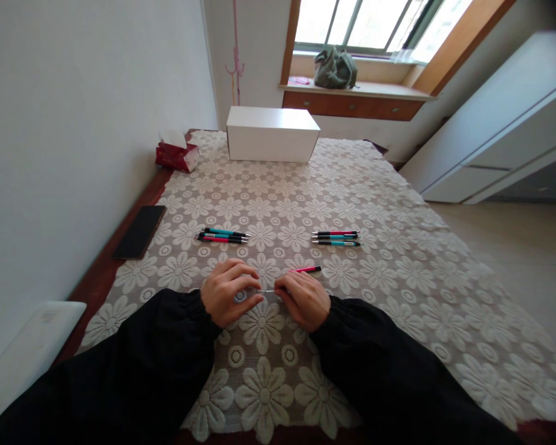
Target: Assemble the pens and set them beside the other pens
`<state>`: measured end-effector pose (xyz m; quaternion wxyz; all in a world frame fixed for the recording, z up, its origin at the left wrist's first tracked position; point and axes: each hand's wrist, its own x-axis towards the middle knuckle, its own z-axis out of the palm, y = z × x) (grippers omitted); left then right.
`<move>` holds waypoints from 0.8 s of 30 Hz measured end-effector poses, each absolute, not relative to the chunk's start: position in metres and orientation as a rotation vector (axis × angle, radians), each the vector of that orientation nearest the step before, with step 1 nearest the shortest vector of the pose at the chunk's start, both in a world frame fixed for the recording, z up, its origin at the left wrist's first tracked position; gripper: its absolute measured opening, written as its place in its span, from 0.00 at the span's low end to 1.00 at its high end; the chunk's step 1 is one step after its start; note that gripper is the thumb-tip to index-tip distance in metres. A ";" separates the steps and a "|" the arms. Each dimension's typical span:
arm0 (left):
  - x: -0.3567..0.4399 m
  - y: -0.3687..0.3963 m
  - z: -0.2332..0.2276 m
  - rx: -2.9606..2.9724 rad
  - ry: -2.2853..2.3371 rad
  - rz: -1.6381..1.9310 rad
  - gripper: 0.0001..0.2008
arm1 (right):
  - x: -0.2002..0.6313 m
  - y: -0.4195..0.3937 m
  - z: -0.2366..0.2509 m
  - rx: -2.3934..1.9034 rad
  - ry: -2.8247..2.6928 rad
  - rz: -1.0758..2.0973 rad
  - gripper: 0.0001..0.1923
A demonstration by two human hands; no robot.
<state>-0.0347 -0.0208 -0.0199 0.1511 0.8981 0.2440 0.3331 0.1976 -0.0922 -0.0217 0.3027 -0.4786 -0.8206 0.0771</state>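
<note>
Between the closed left hand (227, 298) and right hand (304, 300), a thin silvery pen part (269, 291) is pinched; pink pen barrel (307, 269) just beyond; likely mid-assembly, needing careful alignment

A white wall (74, 123) runs along the left. A window (375, 21) in a wooden frame admits daylight at the far end; a bag (335, 69) sits on its sill (389, 91). White cabinets (500, 136) stand right, above a beige floor (514, 259).

pens (222, 235): 3 left group, 3 right group (336, 238), 1 loose pink (307, 269) | white box (272, 134): 1 | phone (139, 232): 1
</note>
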 end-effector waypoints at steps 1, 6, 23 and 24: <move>-0.035 -0.021 -0.019 2.564 0.748 0.928 0.06 | 0.199 -0.092 -0.022 -1.303 -2.151 0.204 0.07; -0.037 -0.021 -0.017 2.559 0.990 0.782 0.13 | 0.203 -0.090 -0.024 -1.391 -2.099 0.178 0.06; -0.039 -0.018 -0.024 2.554 0.881 0.796 0.06 | 0.202 -0.091 -0.023 -1.378 -2.078 0.163 0.07; -0.039 -0.018 -0.024 2.551 0.880 0.800 0.06 | 0.202 -0.091 -0.023 -1.386 -2.073 0.163 0.07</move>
